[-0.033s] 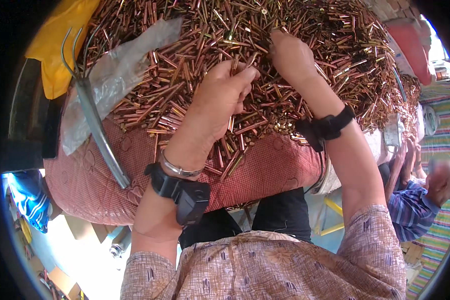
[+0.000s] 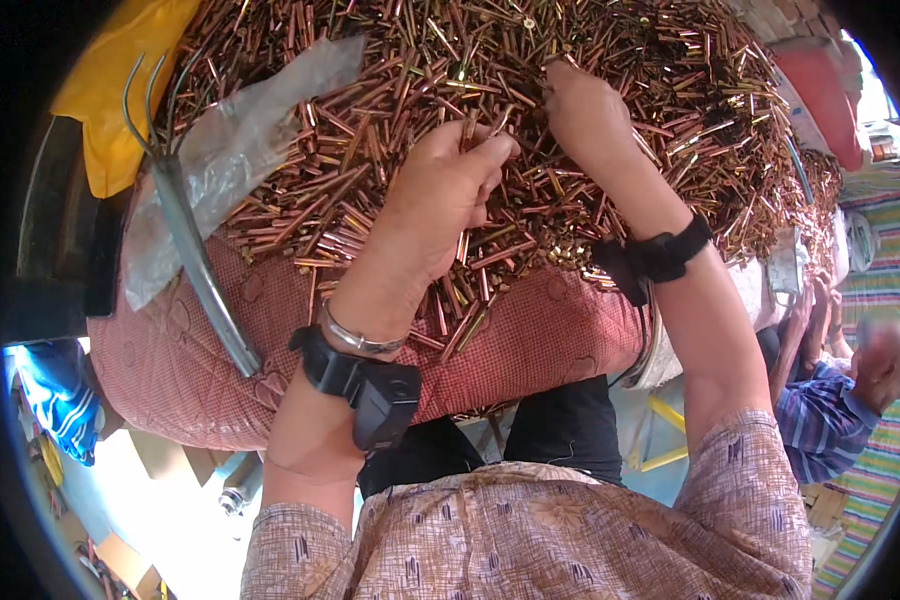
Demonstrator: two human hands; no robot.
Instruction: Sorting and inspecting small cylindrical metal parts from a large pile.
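Observation:
A broad heap of thin copper-coloured metal tubes [image 2: 360,150] lies in front of me, some with a yellowish sheen. My left hand [image 2: 448,185] is closed over the near middle of the heap, thumb pressed against the curled forefinger. Between them the tip of a copper-coloured metal tube [image 2: 503,118] sticks out. Farther off and to the right, my right hand [image 2: 588,112] reaches into the heap with its fingers curled. Its fingertips point away from me, and what they hold, if anything, is hidden.
A red patterned padded cloth [image 2: 540,325] edges the heap nearest me. To the left lie a metal hand rake [image 2: 195,260], a clear plastic bag [image 2: 225,150] and a yellow cloth [image 2: 110,100]. At far right sits another person in a striped shirt [image 2: 820,420], hands at the heap.
My right hand has shifted very slightly to the right. The left hand stays where it was, still closed on the tube.

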